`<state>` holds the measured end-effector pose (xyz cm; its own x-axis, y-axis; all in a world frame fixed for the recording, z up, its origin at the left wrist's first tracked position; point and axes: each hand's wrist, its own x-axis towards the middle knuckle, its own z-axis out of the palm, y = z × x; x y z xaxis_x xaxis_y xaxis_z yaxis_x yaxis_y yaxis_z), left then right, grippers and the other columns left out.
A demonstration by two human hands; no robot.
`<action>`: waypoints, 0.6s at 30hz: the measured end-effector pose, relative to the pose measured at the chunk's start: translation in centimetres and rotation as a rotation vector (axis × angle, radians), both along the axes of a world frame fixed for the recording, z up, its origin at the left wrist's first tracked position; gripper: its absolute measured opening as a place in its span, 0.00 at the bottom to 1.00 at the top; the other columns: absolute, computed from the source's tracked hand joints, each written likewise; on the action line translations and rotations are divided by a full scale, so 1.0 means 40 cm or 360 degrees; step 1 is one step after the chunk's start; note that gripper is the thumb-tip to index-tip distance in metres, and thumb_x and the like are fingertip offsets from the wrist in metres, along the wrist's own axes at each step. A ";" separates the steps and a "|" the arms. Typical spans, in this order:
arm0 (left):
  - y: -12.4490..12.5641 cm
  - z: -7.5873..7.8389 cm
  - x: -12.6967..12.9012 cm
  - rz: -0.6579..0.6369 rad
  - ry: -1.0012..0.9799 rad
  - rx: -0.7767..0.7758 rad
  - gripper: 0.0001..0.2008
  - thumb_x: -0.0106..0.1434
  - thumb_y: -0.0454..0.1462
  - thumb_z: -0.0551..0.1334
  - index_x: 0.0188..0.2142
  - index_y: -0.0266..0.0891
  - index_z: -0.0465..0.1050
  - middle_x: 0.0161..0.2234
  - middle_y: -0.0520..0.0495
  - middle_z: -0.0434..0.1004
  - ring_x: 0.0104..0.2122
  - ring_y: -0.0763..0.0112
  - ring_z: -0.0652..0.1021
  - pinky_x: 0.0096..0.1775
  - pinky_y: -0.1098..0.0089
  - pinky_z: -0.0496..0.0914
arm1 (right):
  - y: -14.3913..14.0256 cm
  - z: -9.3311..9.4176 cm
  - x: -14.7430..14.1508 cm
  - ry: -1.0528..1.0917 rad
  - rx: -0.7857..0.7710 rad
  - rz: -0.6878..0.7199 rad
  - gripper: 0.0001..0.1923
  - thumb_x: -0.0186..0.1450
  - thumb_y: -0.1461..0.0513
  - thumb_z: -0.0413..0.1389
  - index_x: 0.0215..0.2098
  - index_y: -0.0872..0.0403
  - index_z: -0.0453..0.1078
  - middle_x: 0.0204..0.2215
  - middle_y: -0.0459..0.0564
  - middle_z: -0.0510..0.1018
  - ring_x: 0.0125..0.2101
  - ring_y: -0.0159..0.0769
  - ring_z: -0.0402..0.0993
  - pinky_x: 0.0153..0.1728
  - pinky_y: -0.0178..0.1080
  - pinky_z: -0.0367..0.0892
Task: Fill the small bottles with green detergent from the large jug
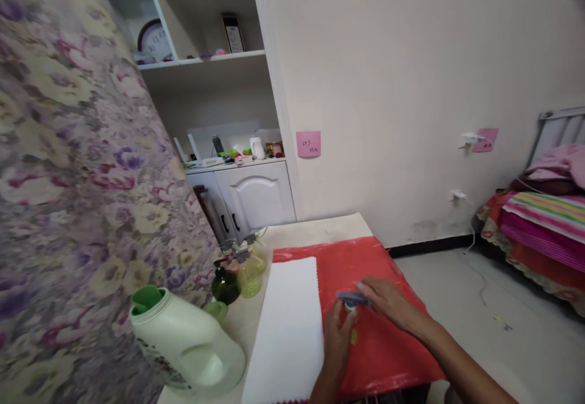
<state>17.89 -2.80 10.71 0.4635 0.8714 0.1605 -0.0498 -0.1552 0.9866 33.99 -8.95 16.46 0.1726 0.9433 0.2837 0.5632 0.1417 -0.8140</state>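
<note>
Over the red sheet (361, 264), both my hands meet at a small spray bottle with a grey trigger head (353, 298) and a pale collar. My left hand (337, 334) is closed around it just under the head, hiding most of the body; a bit of yellow shows beside the fingers. My right hand (386, 300) comes from the right, its fingers closed on the grey head. Left of my hands lies a white cloth (292, 318) with a zigzag edge. Beyond it stand a dark green pump bottle (225, 283) and a yellowish spray bottle (249, 277).
A big pale green jug (192, 343) with a green cap leans at the table's left edge, near a small green dish (216, 311). A floral curtain (91, 178) hangs at left. Behind are a white cabinet (258, 200) and wall; a bed (543, 233) stands at right.
</note>
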 end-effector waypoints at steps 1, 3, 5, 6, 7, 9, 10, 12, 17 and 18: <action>0.001 0.002 0.000 -0.0001 0.0019 -0.0006 0.22 0.55 0.49 0.63 0.45 0.39 0.74 0.42 0.44 0.80 0.45 0.56 0.76 0.49 0.61 0.69 | -0.004 -0.020 0.019 0.0199 0.0055 -0.0052 0.21 0.67 0.48 0.44 0.37 0.51 0.72 0.35 0.50 0.79 0.36 0.40 0.75 0.38 0.40 0.67; 0.003 0.003 0.000 0.0003 0.0060 0.0001 0.22 0.55 0.50 0.63 0.43 0.38 0.75 0.38 0.45 0.80 0.43 0.57 0.76 0.47 0.62 0.69 | -0.013 -0.078 0.054 0.0560 0.0133 -0.0205 0.21 0.67 0.48 0.44 0.41 0.52 0.72 0.39 0.53 0.79 0.39 0.42 0.75 0.42 0.44 0.69; 0.005 0.002 -0.001 0.0008 0.0088 0.0029 0.22 0.55 0.51 0.63 0.43 0.38 0.75 0.37 0.45 0.80 0.42 0.57 0.76 0.46 0.63 0.69 | -0.021 -0.150 0.072 0.0682 0.0110 -0.0328 0.20 0.61 0.47 0.50 0.37 0.52 0.72 0.35 0.53 0.80 0.35 0.46 0.76 0.41 0.48 0.71; 0.007 0.001 -0.001 0.0012 0.0098 0.0044 0.22 0.55 0.51 0.62 0.43 0.38 0.75 0.37 0.45 0.80 0.42 0.58 0.76 0.45 0.63 0.69 | -0.024 -0.187 0.070 0.0681 0.0092 -0.0348 0.18 0.57 0.47 0.54 0.34 0.52 0.73 0.33 0.53 0.80 0.35 0.48 0.77 0.42 0.51 0.70; 0.008 0.000 -0.002 0.0016 0.0108 0.0059 0.22 0.55 0.51 0.62 0.42 0.38 0.75 0.37 0.45 0.80 0.41 0.58 0.76 0.45 0.64 0.69 | -0.027 -0.220 0.062 0.0677 0.0075 -0.0341 0.16 0.54 0.49 0.58 0.32 0.52 0.73 0.32 0.53 0.81 0.36 0.49 0.77 0.44 0.52 0.70; 0.011 -0.001 -0.002 0.0029 0.0121 0.0085 0.21 0.55 0.51 0.63 0.41 0.38 0.75 0.37 0.45 0.80 0.40 0.59 0.76 0.44 0.64 0.69 | -0.027 -0.276 0.028 0.0679 0.0040 -0.0287 0.17 0.48 0.54 0.63 0.35 0.52 0.75 0.34 0.53 0.82 0.38 0.52 0.77 0.44 0.52 0.70; 0.013 -0.001 -0.002 0.0033 0.0126 0.0095 0.21 0.55 0.51 0.63 0.41 0.38 0.75 0.37 0.46 0.79 0.39 0.60 0.76 0.43 0.65 0.69 | -0.024 -0.297 0.007 0.0681 0.0036 -0.0275 0.21 0.46 0.56 0.64 0.38 0.52 0.75 0.38 0.54 0.82 0.42 0.53 0.76 0.46 0.52 0.70; 0.016 0.000 -0.001 0.0030 0.0129 0.0113 0.20 0.55 0.50 0.63 0.40 0.38 0.75 0.37 0.46 0.79 0.38 0.61 0.76 0.43 0.65 0.69 | -0.010 -0.328 -0.036 0.0653 0.0032 -0.0272 0.32 0.42 0.60 0.66 0.47 0.52 0.72 0.47 0.55 0.78 0.49 0.53 0.72 0.52 0.51 0.65; 0.020 -0.001 0.003 0.0007 0.0115 0.0131 0.17 0.56 0.48 0.63 0.38 0.39 0.75 0.35 0.47 0.79 0.37 0.62 0.76 0.41 0.66 0.70 | 0.035 -0.369 -0.094 0.0459 -0.0043 -0.0370 0.43 0.41 0.63 0.67 0.55 0.53 0.65 0.56 0.58 0.70 0.56 0.53 0.64 0.57 0.51 0.59; 0.019 -0.003 0.003 0.0010 0.0110 0.0129 0.16 0.56 0.48 0.63 0.37 0.39 0.75 0.35 0.47 0.79 0.37 0.62 0.76 0.41 0.67 0.70 | 0.041 -0.376 -0.099 0.0424 -0.0046 -0.0368 0.43 0.41 0.64 0.67 0.56 0.53 0.64 0.56 0.57 0.69 0.57 0.53 0.63 0.57 0.52 0.59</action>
<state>18.02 -2.02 10.60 0.4705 0.8598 0.1984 0.0192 -0.2347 0.9719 30.05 -7.33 1.43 0.4470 0.8775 0.1735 0.3450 0.0098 -0.9386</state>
